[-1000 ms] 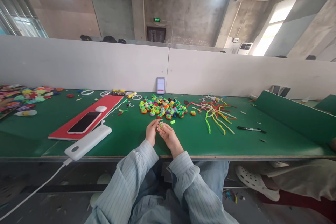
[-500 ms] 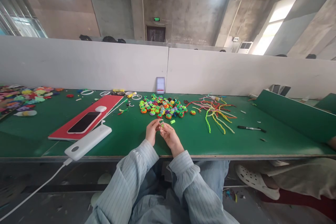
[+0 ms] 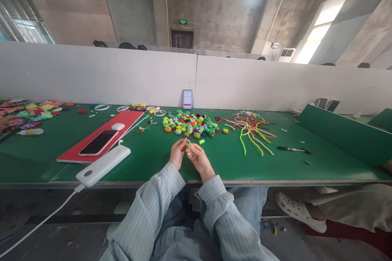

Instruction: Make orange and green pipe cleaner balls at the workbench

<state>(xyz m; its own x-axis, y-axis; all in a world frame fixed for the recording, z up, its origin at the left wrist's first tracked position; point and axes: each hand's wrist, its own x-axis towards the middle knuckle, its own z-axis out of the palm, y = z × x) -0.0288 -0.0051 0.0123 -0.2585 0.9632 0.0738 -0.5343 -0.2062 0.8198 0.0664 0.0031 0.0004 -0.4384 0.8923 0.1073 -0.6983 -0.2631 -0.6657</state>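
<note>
My left hand (image 3: 177, 153) and my right hand (image 3: 200, 161) are held close together above the green table, fingertips nearly meeting. Between the fingers of my right hand is a small pale green piece (image 3: 189, 146), mostly covered by the fingers. My left thumb and finger are pinched at its edge; whatever they grip is too small to make out. Just beyond the fingertips lies a short bright green piece (image 3: 201, 141). Behind it is a heap of small multicoloured fuzzy balls with green tops (image 3: 190, 124). One orange ball (image 3: 225, 131) sits apart at the right.
Fuzzy pipe cleaners (image 3: 253, 133) are spread to the right, with a black marker (image 3: 294, 150) beyond. At left are a red folder (image 3: 73, 151), a phone (image 3: 98, 142) and a white power bank (image 3: 103, 165) with its cable. A second phone (image 3: 187, 99) leans against the white partition.
The fingertips have shifted very slightly around the small piece. Both hands stay in the same place, and the things on the table have not moved.
</note>
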